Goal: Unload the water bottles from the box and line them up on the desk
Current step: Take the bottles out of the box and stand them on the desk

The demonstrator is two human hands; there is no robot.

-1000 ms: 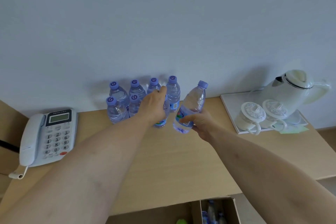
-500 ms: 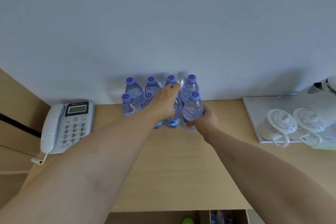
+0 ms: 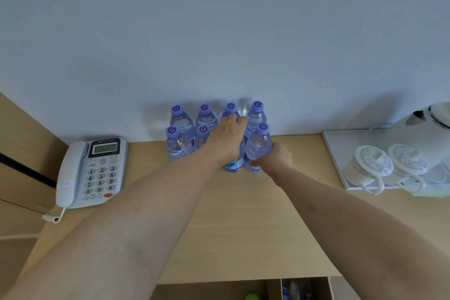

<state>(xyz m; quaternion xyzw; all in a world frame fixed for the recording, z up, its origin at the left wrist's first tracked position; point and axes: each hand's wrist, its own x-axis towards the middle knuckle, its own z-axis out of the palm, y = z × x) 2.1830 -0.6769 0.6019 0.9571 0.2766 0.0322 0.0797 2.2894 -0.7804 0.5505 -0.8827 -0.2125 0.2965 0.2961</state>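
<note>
Several clear water bottles with purple caps stand in two rows against the wall on the wooden desk (image 3: 243, 214). My left hand (image 3: 227, 140) is wrapped over the top of the third front-row bottle (image 3: 233, 165), hiding its cap. My right hand (image 3: 276, 157) grips the lower body of the rightmost front bottle (image 3: 259, 145), which stands upright on the desk. The back row (image 3: 205, 114) and the two left front bottles (image 3: 176, 143) stand untouched. The open cardboard box (image 3: 304, 287) shows at the bottom edge, with more bottles inside.
A white desk telephone (image 3: 90, 173) lies left of the bottles. At the right, a white tray (image 3: 341, 161) carries two lidded cups (image 3: 372, 168) and a white kettle (image 3: 428, 134). A wooden panel rises at the far left.
My right hand brought its tilted bottle down and stood it upright at the right end of the front row. My left hand stayed on its bottle. The view shifted left.
</note>
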